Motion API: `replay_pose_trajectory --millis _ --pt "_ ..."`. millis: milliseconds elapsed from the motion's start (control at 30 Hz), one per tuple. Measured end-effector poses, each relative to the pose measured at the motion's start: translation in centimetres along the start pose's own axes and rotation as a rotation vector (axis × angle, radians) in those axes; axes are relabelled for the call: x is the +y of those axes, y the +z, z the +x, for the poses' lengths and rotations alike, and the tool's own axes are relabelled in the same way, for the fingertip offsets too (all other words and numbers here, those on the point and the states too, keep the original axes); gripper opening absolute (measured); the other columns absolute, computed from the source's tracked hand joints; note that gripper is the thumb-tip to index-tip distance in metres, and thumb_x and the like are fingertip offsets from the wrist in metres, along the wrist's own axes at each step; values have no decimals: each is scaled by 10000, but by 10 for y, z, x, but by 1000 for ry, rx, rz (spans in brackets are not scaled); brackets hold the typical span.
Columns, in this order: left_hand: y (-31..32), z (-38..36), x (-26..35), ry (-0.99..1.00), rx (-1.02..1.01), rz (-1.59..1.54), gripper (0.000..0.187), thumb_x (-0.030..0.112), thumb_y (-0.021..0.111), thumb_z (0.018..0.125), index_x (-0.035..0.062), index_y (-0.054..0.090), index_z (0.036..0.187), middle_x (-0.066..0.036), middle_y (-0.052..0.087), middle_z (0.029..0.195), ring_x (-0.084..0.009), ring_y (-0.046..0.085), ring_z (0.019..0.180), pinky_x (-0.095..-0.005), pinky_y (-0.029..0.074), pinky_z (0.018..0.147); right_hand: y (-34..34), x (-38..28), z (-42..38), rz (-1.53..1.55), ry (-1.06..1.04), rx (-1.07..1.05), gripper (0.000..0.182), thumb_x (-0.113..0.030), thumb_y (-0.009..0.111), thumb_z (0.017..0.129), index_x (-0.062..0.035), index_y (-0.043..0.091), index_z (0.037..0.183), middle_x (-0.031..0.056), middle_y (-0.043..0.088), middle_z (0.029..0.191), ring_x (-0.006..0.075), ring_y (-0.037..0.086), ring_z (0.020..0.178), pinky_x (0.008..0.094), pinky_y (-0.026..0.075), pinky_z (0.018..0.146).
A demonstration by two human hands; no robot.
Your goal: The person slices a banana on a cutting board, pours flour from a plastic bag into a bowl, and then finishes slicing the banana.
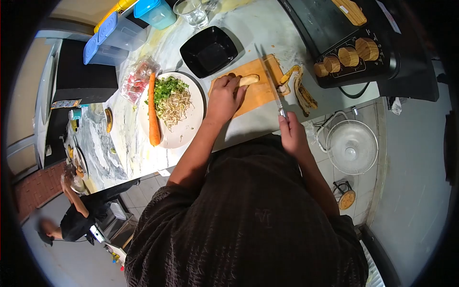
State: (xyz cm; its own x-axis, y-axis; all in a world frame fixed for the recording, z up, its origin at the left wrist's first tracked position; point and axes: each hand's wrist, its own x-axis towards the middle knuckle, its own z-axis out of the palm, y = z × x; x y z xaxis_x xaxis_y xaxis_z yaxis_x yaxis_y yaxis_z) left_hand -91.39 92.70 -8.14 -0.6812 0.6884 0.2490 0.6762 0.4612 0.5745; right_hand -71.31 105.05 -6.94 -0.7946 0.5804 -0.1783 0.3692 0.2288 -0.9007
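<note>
Banana (pixel 250 80): peeled, on cutting board (pixel 248 101).
Left hand (pixel 224 99): clasping banana, likely steadying it.
Right hand (pixel 293 133): clenched round knife (pixel 273 82), blade over board's right end.
Peel (pixel 300 92): right of board, seemingly waste.

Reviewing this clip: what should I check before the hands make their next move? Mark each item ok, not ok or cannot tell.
1. Peeled banana steadied on the cutting board by the left hand: ok.
2. Knife held by its handle in the right hand: ok.
3. Knife apart from the left hand: ok, the banana's free end shows between them.
4. Cutting edge turned the right way: cannot tell, too fine to see from above.
5. Banana peel fully off the board: cannot tell, it lies right at the board's edge.
6. Black bowl near the board: ok, seemingly within reach.
</note>
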Motion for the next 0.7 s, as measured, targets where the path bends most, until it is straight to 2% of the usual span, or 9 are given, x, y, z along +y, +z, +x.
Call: replay_pose_trajectory --millis 33,67,133,200,367,433,700 --pt "1 0 0 1 -3 -2 301 182 715 827 -14 685 1053 -175 648 1047 -347 595 979 -406 489 876 3 -4 -1 -29 -43 12 231 -206 485 1004 18 535 1032 154 572 711 246 565 611 351 442 580" --pt "2 0 0 4 10 -1 297 182 710 831 -17 685 1050 -174 650 1038 -348 591 984 -405 488 877 5 -7 -1 -29 -42 13 231 -206 485 1004 18 535 1032 154 572 711 246 565 611 351 442 580" --pt "2 1 0 7 21 1 293 182 706 836 -19 686 1048 -173 652 1028 -348 588 989 -405 486 878 7 -10 -1 -62 -12 -39 234 -186 486 995 29 528 1079 256 634 874 470 602 851 461 477 703" --pt "0 0 0 -35 -35 9 337 234 689 872 -21 673 1092 -222 640 1046 -367 587 1024 -407 482 902 8 -17 -1 -55 -1 -50 238 -182 481 995 31 524 1091 266 634 888 478 597 867 474 475 713" --pt "1 3 -1 -15 -23 35 317 220 694 857 -22 684 1061 -205 649 1018 -363 592 988 -410 485 882 15 -21 -3 -98 37 -98 247 -173 464 997 41 516 1109 285 631 906 485 593 885 495 473 726" --pt "1 4 -3 -16 -19 39 300 206 699 843 -17 689 1042 -190 655 1007 -359 591 973 -412 486 873 19 -19 -4 -115 -14 -58 306 -209 436 1012 41 525 1165 271 632 917 479 593 904 464 476 750" --pt "-1 5 -3 -12 -37 5 302 215 699 844 -12 692 1042 -197 655 987 -367 595 963 -422 486 868 21 -25 -5 -124 17 -64 294 -208 440 1008 40 530 1139 280 631 897 489 590 883 475 480 734"
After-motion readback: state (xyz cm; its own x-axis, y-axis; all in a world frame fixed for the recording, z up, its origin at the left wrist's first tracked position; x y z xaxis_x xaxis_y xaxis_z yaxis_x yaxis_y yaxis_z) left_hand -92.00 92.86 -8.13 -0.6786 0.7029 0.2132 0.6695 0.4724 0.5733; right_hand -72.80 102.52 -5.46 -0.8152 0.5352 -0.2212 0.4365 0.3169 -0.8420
